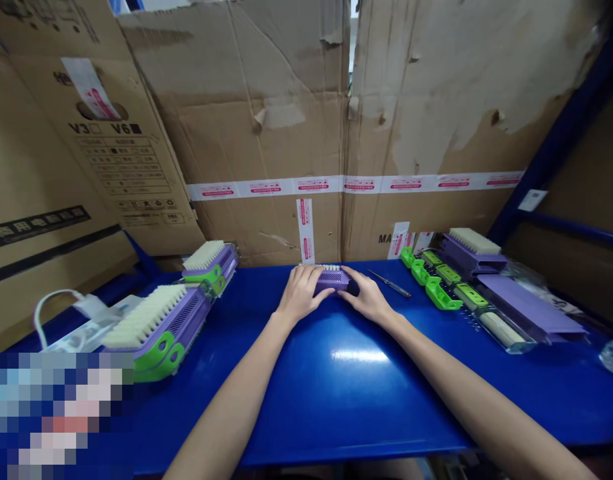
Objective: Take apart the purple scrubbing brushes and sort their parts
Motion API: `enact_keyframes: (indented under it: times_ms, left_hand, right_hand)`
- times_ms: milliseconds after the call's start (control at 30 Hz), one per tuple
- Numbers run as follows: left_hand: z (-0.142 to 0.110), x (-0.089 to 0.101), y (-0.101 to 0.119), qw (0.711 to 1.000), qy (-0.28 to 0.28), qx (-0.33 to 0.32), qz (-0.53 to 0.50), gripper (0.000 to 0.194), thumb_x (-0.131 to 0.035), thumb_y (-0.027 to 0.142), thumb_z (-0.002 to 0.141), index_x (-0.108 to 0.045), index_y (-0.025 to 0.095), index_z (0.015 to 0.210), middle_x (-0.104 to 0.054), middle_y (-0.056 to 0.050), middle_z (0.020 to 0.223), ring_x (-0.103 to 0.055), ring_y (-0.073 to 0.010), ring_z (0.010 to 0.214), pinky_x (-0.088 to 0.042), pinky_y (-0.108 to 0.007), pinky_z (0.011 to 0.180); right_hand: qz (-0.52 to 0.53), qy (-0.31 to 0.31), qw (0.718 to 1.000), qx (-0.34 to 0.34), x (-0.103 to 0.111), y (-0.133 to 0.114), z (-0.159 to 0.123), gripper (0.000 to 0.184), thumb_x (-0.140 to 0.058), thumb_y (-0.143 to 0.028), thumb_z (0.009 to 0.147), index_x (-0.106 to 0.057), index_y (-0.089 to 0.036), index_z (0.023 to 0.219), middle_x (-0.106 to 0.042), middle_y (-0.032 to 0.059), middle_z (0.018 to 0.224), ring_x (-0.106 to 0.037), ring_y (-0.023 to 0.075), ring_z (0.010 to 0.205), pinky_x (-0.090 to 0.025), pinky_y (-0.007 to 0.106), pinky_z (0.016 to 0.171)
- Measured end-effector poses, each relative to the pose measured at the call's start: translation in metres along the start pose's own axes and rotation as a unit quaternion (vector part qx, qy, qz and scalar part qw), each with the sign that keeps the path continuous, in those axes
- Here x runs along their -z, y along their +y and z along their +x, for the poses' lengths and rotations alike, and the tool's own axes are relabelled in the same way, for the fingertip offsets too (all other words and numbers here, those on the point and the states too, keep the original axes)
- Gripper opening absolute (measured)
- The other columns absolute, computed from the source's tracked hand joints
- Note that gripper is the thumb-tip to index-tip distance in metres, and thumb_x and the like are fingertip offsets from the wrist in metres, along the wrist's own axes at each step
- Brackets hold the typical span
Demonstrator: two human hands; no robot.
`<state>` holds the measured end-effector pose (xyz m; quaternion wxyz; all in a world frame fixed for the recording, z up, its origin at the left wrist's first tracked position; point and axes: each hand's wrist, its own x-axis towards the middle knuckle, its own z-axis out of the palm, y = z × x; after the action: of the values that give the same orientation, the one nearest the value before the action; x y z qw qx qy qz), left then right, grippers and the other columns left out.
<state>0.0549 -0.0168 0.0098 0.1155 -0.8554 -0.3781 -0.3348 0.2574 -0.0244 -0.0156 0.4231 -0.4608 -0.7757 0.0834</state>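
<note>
A purple brush body (331, 280) with pale bristles along its top lies on the blue table (306, 400), close to the cardboard at the back. My left hand (304, 288) grips its left end, fingers over the top and thumb along the near side. At the other end my right hand (365, 292) holds it between thumb and fingers. Both hands cover much of the ends. A thin screwdriver (394, 285) lies just right of my right hand.
Purple brushes with green ends (161, 327) stand at the left. To the right are green end pieces (439, 293), a purple housing (526, 307) and a bristled purple part (471, 250). A white power strip (94, 320) sits far left. Cardboard (266, 133) walls the back.
</note>
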Motion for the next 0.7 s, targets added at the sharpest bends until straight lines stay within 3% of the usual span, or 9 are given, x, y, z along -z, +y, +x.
enact_keyframes:
  times_ms: [133, 233, 333, 400, 533, 633, 700]
  left_hand:
    - [-0.001, 0.0, -0.008, 0.997, 0.018, 0.076, -0.017, 0.048, -0.052, 0.047, 0.086, -0.05, 0.016, 0.123, -0.057, -0.014, 0.122, -0.049, -0.0283, 0.114, -0.037, -0.043, 0.097]
    - [-0.004, -0.006, -0.017, 0.979, 0.024, 0.183, -0.081, 0.054, -0.048, 0.048, 0.087, -0.043, 0.016, 0.131, -0.052, -0.016, 0.13, -0.048, -0.028, 0.12, -0.038, -0.043, 0.099]
    - [-0.007, -0.012, -0.025, 0.942, -0.04, 0.263, -0.206, 0.053, -0.043, 0.051, 0.089, -0.045, 0.018, 0.129, -0.057, -0.014, 0.127, -0.054, -0.026, 0.117, -0.042, -0.04, 0.097]
    - [-0.008, -0.014, -0.028, 0.916, -0.084, 0.278, -0.276, 0.052, -0.05, 0.053, 0.084, -0.051, 0.019, 0.124, -0.061, -0.012, 0.123, -0.057, -0.026, 0.115, -0.043, -0.04, 0.097]
    - [-0.008, -0.011, -0.03, 0.892, -0.098, 0.284, -0.339, 0.067, -0.07, 0.048, 0.07, -0.049, 0.018, 0.126, -0.066, -0.012, 0.114, -0.059, -0.0263, 0.11, -0.043, -0.042, 0.096]
    - [-0.008, -0.007, -0.032, 0.886, -0.119, 0.282, -0.348, 0.082, -0.078, 0.043, 0.06, -0.045, 0.017, 0.13, -0.067, -0.012, 0.107, -0.061, -0.0261, 0.104, -0.044, -0.043, 0.094]
    - [-0.007, -0.005, -0.031, 0.901, -0.129, 0.265, -0.319, 0.088, -0.081, 0.041, 0.055, -0.044, 0.017, 0.131, -0.065, -0.012, 0.11, -0.06, -0.0266, 0.104, -0.044, -0.044, 0.094]
  right_hand:
    - [-0.059, 0.003, 0.998, -0.004, 0.006, 0.005, -0.002, 0.059, -0.061, -0.031, 0.08, -0.044, -0.02, 0.135, -0.061, 0.012, 0.119, -0.059, 0.0271, 0.106, -0.046, 0.045, 0.093]
    - [-0.131, -0.001, 0.991, 0.019, 0.012, 0.007, -0.002, 0.059, -0.058, -0.028, 0.082, -0.041, -0.018, 0.137, -0.064, 0.0134, 0.11, -0.058, 0.029, 0.099, -0.046, 0.046, 0.086]
    - [-0.183, -0.01, 0.982, 0.045, 0.019, 0.01, -0.003, 0.062, -0.052, -0.017, 0.081, -0.037, -0.017, 0.14, -0.062, 0.0145, 0.113, -0.055, 0.031, 0.104, -0.043, 0.047, 0.087]
    - [-0.2, -0.02, 0.978, 0.045, 0.022, 0.012, -0.004, 0.069, -0.05, -0.01, 0.077, -0.032, -0.018, 0.143, -0.06, 0.0146, 0.117, -0.052, 0.0317, 0.107, -0.041, 0.048, 0.088]
    - [-0.198, -0.012, 0.98, 0.008, 0.021, 0.016, -0.007, 0.084, -0.051, -0.009, 0.069, -0.022, -0.02, 0.147, -0.051, 0.0163, 0.127, -0.047, 0.0338, 0.114, -0.042, 0.051, 0.09]
    - [-0.136, -0.031, 0.99, -0.001, 0.018, 0.02, -0.01, 0.092, -0.053, -0.011, 0.065, -0.014, -0.019, 0.148, -0.038, 0.0178, 0.138, -0.038, 0.0339, 0.126, -0.039, 0.053, 0.097]
    - [-0.087, -0.071, 0.994, 0.001, 0.015, 0.021, -0.011, 0.093, -0.051, -0.011, 0.065, -0.01, -0.017, 0.149, -0.034, 0.0193, 0.141, -0.034, 0.0324, 0.131, -0.037, 0.052, 0.101]
